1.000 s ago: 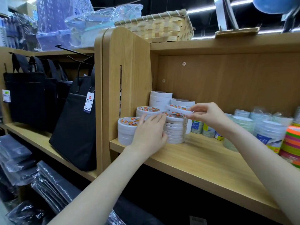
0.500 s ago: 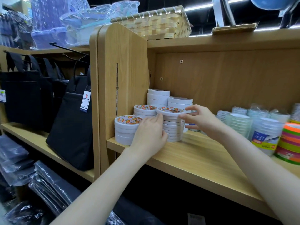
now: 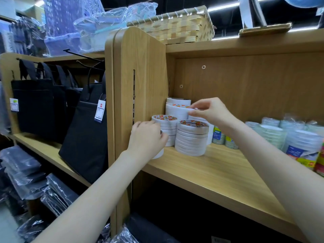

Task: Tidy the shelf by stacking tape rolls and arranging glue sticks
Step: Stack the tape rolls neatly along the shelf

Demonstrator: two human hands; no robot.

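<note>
Several stacks of white tape rolls with orange-printed cores stand at the left end of the wooden shelf (image 3: 219,174). My left hand (image 3: 147,138) curls round the front-left stack (image 3: 158,154) and hides most of it. Behind it stands a middle stack (image 3: 165,126), and to its right a taller front stack (image 3: 192,137). My right hand (image 3: 211,113) pinches the edge of a single tape roll (image 3: 175,110), which lies on top of the back stack (image 3: 178,101) by the side panel.
Small labelled tubs (image 3: 218,135) stand behind the front stack. Wrapped packs of clear tape (image 3: 270,135) and coloured rolls (image 3: 320,160) fill the right of the shelf. Black bags (image 3: 84,130) hang left of the side panel (image 3: 140,88). A woven basket (image 3: 177,27) sits above.
My right hand carried the single roll from the taller front stack up and back onto the back stack. My left hand slid left and curled round the front-left stack.
</note>
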